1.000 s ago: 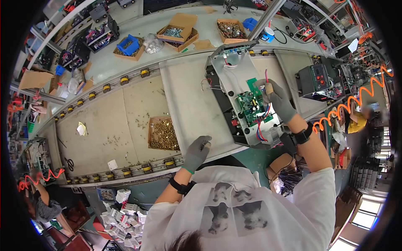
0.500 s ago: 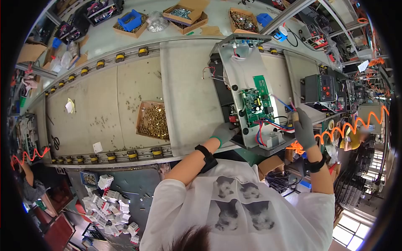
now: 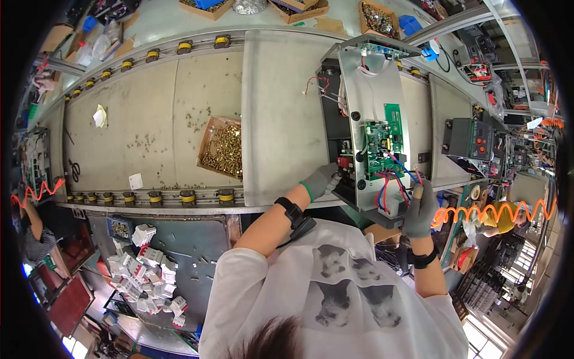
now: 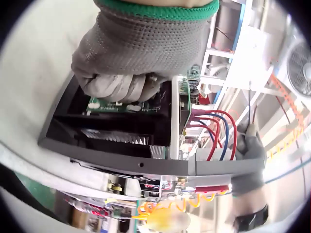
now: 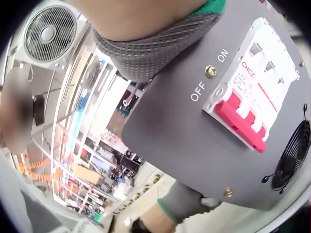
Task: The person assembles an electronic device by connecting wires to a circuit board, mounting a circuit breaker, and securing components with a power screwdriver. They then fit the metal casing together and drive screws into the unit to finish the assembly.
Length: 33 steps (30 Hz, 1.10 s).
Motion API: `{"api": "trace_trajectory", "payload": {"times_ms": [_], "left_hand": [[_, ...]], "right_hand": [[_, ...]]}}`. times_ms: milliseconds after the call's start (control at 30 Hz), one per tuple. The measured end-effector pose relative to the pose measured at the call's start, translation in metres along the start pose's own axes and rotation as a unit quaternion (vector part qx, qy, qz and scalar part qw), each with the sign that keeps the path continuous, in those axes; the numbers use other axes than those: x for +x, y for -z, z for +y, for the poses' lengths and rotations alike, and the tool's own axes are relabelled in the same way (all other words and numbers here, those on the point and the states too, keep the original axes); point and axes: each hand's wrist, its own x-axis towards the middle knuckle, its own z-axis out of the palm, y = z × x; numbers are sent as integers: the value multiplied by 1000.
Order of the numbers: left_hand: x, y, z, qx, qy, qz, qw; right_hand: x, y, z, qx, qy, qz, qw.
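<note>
A metal machine housing (image 3: pixel 376 78) stands with its side up, bearing a green circuit board (image 3: pixel 391 122). The gloved left hand (image 3: pixel 320 181) is at its left side near the front; in the left wrist view that hand (image 4: pixel 141 63) reaches inside over another green board (image 4: pixel 114 108), fingers curled, fingertips hidden. Beside the front right corner, the gloved right hand (image 3: pixel 420 210) pinches the ends of red and blue wires (image 3: pixel 408 169). The right wrist view has the grey panel (image 5: pixel 170 126) with a red-levered breaker switch (image 5: pixel 238 121); the right glove (image 5: pixel 146 53) is behind its edge.
A carton of brass parts (image 3: pixel 222 149) and scissors (image 3: pixel 75 170) lie on the bench left. White breakers (image 3: pixel 143 272) are heaped on a lower table. Another machine (image 3: pixel 469 139) stands right, near a coiled orange hose (image 3: pixel 496 209). Cartons line the far shelf.
The left hand has moved from beside the housing into its left side. From above the circuit board, the right hand has come to the front right corner with the wires. The head view has shifted.
</note>
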Motion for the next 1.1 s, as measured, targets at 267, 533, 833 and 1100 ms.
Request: {"api": "trace_trajectory", "payload": {"times_ms": [267,533,833,1100], "left_hand": [[-38,-27,18,214,-184,157,946],[-112,60,-15,-53,-228,-16,972],[-111,-44,51,68,-524,102,843],[-87,-41,45,-6,-524,63,849]], "right_hand": [[2,-3,11,15,-46,7,999],[3,-3,12,12,-72,6,997],[3,-5,14,37,-64,23,997],[-1,-3,13,22,-77,28,996]]}}
